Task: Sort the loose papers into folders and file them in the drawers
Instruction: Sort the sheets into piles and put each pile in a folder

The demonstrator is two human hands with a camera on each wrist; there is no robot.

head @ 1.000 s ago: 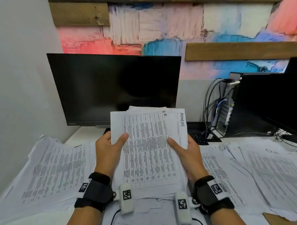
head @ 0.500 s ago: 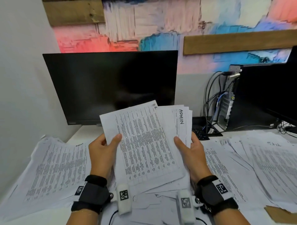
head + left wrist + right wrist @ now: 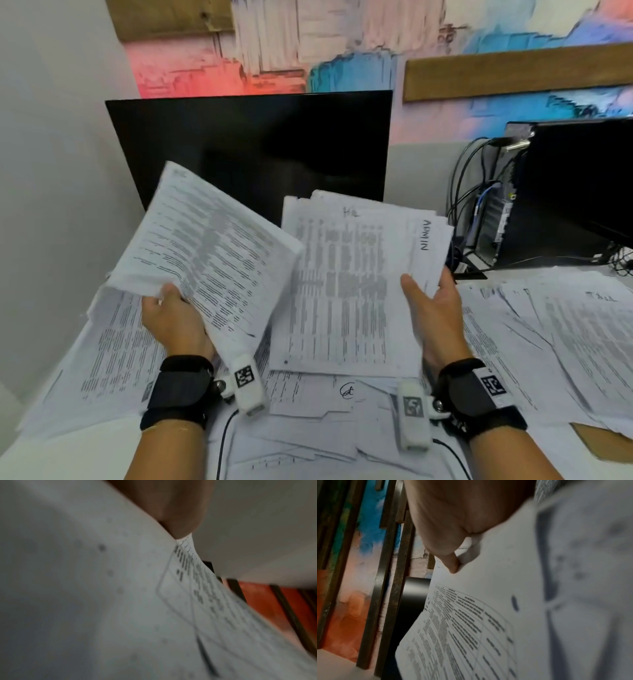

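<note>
White printed sheet (image 3: pixel 209 246) tilts toward ten o'clock, pinched at its lower edge by our left hand (image 3: pixel 174 322). Our right hand (image 3: pixel 435 318) grips the paper stack (image 3: pixel 356 284) at two o'clock, thumb on top, above the paper-strewn desk (image 3: pixel 565 342).

The left hand (image 3: pixel 174 318) has drawn the top sheet (image 3: pixel 209 250) leftward, clear of the stack (image 3: pixel 349 291) in the right hand (image 3: pixel 433 308).

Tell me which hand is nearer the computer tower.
Right. The right hand holds its paper stack just left of the computer tower; the left hand grips papers far across the desk, by the wall.
</note>
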